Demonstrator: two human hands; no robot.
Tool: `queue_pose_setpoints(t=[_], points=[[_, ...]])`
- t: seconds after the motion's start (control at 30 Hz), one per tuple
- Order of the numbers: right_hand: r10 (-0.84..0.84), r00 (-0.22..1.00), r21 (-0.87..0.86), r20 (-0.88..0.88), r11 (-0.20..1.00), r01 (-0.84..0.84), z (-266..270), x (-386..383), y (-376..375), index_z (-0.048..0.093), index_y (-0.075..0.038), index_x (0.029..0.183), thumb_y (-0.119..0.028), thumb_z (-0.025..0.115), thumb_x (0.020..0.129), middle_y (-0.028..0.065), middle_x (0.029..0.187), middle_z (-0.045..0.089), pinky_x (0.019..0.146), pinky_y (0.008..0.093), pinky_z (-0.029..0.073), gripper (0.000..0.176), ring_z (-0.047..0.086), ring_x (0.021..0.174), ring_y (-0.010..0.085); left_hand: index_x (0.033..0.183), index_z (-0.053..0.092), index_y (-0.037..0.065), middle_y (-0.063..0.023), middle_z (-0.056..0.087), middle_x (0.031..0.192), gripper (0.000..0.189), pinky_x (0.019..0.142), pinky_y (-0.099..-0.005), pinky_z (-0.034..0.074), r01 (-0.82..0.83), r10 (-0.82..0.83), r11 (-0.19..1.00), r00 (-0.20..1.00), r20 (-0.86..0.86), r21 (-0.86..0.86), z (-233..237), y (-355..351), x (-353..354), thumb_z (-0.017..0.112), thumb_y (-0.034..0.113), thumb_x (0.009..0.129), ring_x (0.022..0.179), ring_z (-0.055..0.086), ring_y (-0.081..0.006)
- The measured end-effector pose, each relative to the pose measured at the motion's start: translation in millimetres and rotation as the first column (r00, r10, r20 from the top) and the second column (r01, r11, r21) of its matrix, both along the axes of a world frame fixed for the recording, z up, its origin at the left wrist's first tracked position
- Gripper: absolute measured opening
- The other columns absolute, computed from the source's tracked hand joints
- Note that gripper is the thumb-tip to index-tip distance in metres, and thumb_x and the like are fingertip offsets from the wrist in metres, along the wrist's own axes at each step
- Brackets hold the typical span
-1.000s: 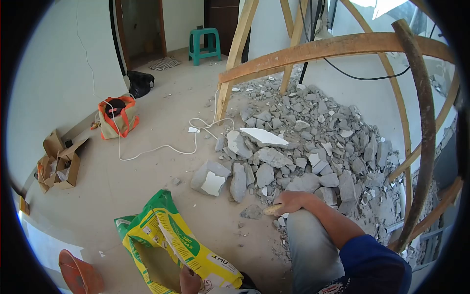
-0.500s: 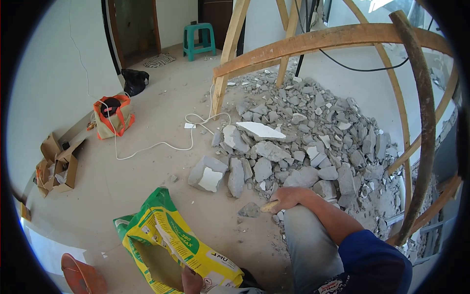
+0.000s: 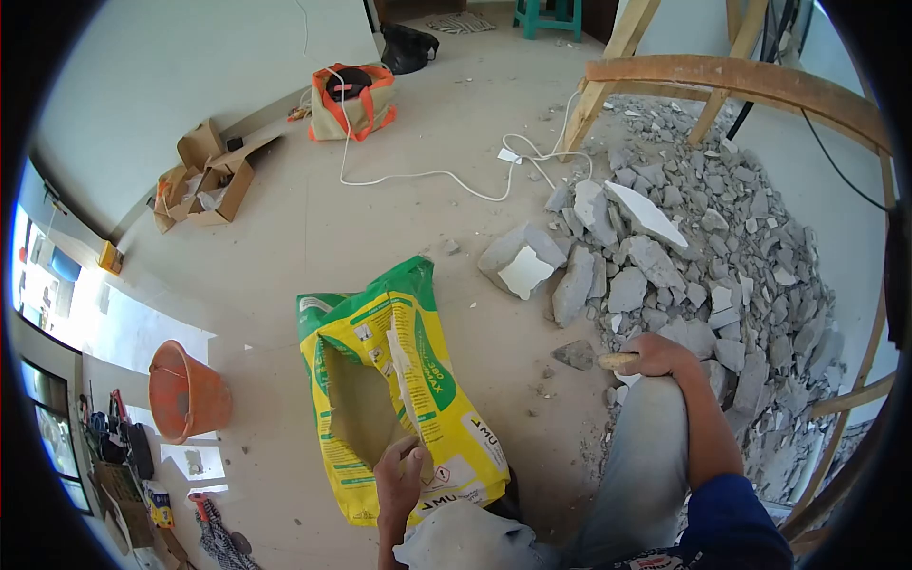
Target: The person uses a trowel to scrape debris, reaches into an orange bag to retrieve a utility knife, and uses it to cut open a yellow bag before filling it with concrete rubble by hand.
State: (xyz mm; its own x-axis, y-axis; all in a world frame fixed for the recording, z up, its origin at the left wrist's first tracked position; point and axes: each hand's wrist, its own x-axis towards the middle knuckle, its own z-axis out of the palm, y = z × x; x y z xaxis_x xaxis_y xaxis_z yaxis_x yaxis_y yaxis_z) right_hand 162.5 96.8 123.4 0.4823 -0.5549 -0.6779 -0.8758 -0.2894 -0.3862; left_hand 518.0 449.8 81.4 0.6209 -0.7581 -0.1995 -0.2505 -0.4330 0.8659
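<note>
My right hand [image 3: 662, 359] rests by my knee, its fingers closed around the pale handle of a trowel [image 3: 575, 355]. The grey, pointed blade reaches left, low over the floor. In front of me lies a yellow and green bag of powdered mix [image 3: 445, 418], its long side torn wide and grey-tan powder [image 3: 359, 394] showing inside. At the near end of that opening is my left hand [image 3: 401, 475], fingers bent over the bag's torn edge and gripping it.
Broken concrete rubble [image 3: 655, 266] is heaped at the right, beneath a wooden frame [image 3: 731, 71]. An orange bucket [image 3: 195, 394] stands at left. Farther back are an open cardboard box [image 3: 223, 195], a tote bag [image 3: 375, 104] and a white cable [image 3: 427, 174] across the floor.
The view has swung left and down, bringing the whole bucket and my left hand into sight. My right hand keeps the trowel beside my knee.
</note>
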Motion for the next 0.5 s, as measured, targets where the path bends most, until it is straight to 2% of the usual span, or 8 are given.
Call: queue_pose_setpoints(t=[0.13, 0.17, 0.23, 0.27, 0.33, 0.37, 0.43, 0.5], points=[[0.050, 0.992, -0.035, -0.119, 0.998, -0.054, -27, 3, -16, 0.072, -0.006, 0.118, -0.040, 0.077, 0.075, 0.0187, 0.102, 0.074, 0.083, 0.0414, 0.052, 0.055, 0.070, 0.091, 0.0315, 0.121, 0.064, -0.007, -0.0217, 0.072, 0.110, 0.036, 0.090, -0.0394, 0.053, 0.057, -0.050, 0.998, 0.980, -0.191, 0.032, 6, 2, -8, 0.066, 0.019, 0.095, 0.101, 0.071, -0.0316], [0.043, 0.995, -0.044, -0.089, 0.998, -0.047, -34, 3, -19, 0.072, -0.006, 0.118, -0.039, 0.077, 0.074, 0.0189, 0.102, 0.073, 0.084, 0.0413, 0.052, 0.055, 0.070, 0.092, 0.0320, 0.121, 0.064, -0.007, -0.0217, 0.072, 0.110, 0.038, 0.090, -0.0395, 0.054, 0.085, -0.072, 0.995, 0.969, -0.234, 0.046, 12, -2, -10, 0.067, 0.020, 0.094, 0.101, 0.071, -0.0317], [0.030, 0.999, -0.064, -0.024, 0.997, -0.032, -47, 4, -25, 0.072, -0.007, 0.118, -0.038, 0.077, 0.073, 0.0193, 0.102, 0.073, 0.086, 0.0410, 0.053, 0.055, 0.070, 0.094, 0.0331, 0.120, 0.064, -0.007, -0.0219, 0.072, 0.110, 0.040, 0.088, -0.0396, 0.054, 0.168, -0.117, 0.965, 0.963, -0.242, 0.203, 36, -18, -17, 0.069, 0.022, 0.093, 0.100, 0.071, -0.0323], [0.029, 0.999, -0.059, -0.045, 0.998, -0.031, -51, 6, -31, 0.072, -0.006, 0.118, -0.037, 0.077, 0.073, 0.0193, 0.101, 0.074, 0.087, 0.0407, 0.053, 0.055, 0.070, 0.094, 0.0336, 0.120, 0.064, -0.007, -0.0220, 0.072, 0.111, 0.041, 0.088, -0.0396, 0.054, 0.207, -0.137, 0.938, 0.959, -0.249, 0.278, 42, -26, -19, 0.070, 0.023, 0.092, 0.100, 0.071, -0.0327], [0.021, 0.996, -0.046, -0.089, 0.999, -0.025, -51, 11, -40, 0.072, -0.006, 0.117, -0.035, 0.077, 0.072, 0.0194, 0.099, 0.074, 0.089, 0.0401, 0.053, 0.054, 0.070, 0.094, 0.0347, 0.118, 0.065, -0.005, -0.0215, 0.072, 0.110, 0.041, 0.086, -0.0397, 0.055, 0.210, -0.132, 0.904, 0.965, -0.225, 0.372, 39, -34, -20, 0.073, 0.025, 0.091, 0.099, 0.071, -0.0331], [0.020, 0.993, -0.031, -0.114, 0.999, -0.024, -59, 10, -46, 0.072, -0.005, 0.118, -0.035, 0.077, 0.072, 0.0199, 0.103, 0.073, 0.090, 0.0405, 0.052, 0.055, 0.069, 0.097, 0.0354, 0.118, 0.065, -0.004, -0.0212, 0.072, 0.110, 0.041, 0.086, -0.0397, 0.055, 0.213, -0.130, 0.882, 0.968, -0.217, 0.420, 38, -35, -21, 0.074, 0.026, 0.090, 0.099, 0.071, -0.0333], [0.020, 0.984, 0.001, -0.179, 1.000, -0.020, -71, 6, -55, 0.071, -0.004, 0.118, -0.035, 0.079, 0.071, 0.0209, 0.110, 0.070, 0.092, 0.0414, 0.052, 0.056, 0.067, 0.103, 0.0368, 0.115, 0.067, -0.002, -0.0203, 0.072, 0.108, 0.037, 0.085, -0.0395, 0.055, 0.134, -0.094, 0.905, 0.989, -0.117, 0.403, 41, -35, -21, 0.074, 0.024, 0.090, 0.098, 0.071, -0.0333], [-0.060, 0.981, -0.220, -0.184, 0.975, 0.019, -71, 5, -36, 0.070, -0.003, 0.118, -0.034, 0.079, 0.073, 0.0231, 0.119, 0.065, 0.094, 0.0428, 0.051, 0.055, 0.063, 0.110, 0.0381, 0.113, 0.068, -0.001, -0.0191, 0.073, 0.105, 0.033, 0.085, -0.0395, 0.055, 0.067, -0.074, 0.938, 0.997, 0.005, 0.339, 46, -24, -17, 0.074, 0.022, 0.090, 0.096, 0.071, -0.0328]])
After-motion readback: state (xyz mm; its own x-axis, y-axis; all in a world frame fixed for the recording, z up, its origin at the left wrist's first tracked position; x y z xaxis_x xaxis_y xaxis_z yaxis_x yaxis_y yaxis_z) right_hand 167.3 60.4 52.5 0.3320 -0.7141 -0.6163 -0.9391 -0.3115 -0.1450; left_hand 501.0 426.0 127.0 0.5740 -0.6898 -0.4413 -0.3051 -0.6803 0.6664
